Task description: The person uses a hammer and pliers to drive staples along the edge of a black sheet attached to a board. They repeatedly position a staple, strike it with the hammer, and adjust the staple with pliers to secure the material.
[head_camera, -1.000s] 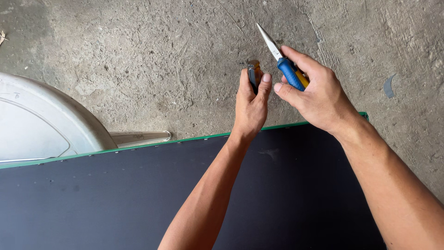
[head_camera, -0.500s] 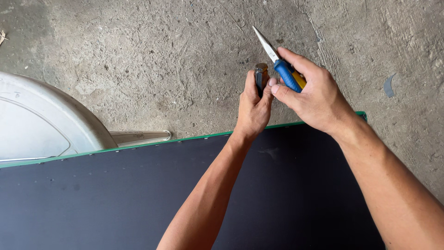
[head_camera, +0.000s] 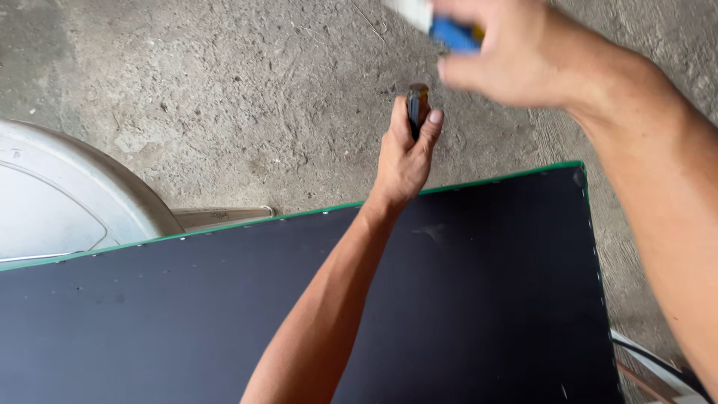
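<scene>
Your left hand (head_camera: 404, 153) reaches out past the far edge of the dark worktop (head_camera: 479, 299), over the concrete floor (head_camera: 247, 105). Its grip is closed around a small dark tool (head_camera: 416, 109), thumb on one side and fingers on the other, with the tool's brownish tip poking up just above the fingertips; what kind of tool it is, you cannot tell at this size. Your right hand (head_camera: 516, 52) sits higher and farther right, near the top edge of the view, motion-blurred. Its grip is wrapped around a blue-handled tool (head_camera: 452, 34) with a bit of yellow at the handle and a pale, blurred part sticking out to the left toward the top edge; the blade or tip is too smeared to read. The two hands are near each other but apart, right hand above and right of the left. Both forearms cross the worktop, left from the near middle, right from the near right. The worktop is a flat black sheet with a thin green border (head_camera: 314, 214) along its far and right edges. Far left, a white rounded plastic object (head_camera: 67, 194) rests on the floor, partly tucked behind the worktop's far edge.
</scene>
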